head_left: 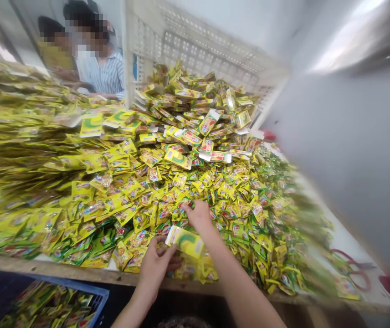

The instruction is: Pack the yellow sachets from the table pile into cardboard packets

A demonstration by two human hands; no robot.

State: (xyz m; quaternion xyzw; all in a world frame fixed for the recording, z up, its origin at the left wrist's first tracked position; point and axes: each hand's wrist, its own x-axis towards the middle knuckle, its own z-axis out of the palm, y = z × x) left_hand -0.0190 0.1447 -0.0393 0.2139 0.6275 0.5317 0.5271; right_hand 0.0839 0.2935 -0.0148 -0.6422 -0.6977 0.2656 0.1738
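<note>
The left hand [156,262] has its grip on one end of a small yellow box [185,242], with the thumb on top. The right hand [199,214] is just past the box, down in the heap of packets [239,207]; I cannot tell if its grip has a packet. Packets lie all around the box on the worktop [79,272]. Behind the box is a white crate [140,45] with more boxes [177,158]. Red scissors [359,264] lie far to its right.
</note>
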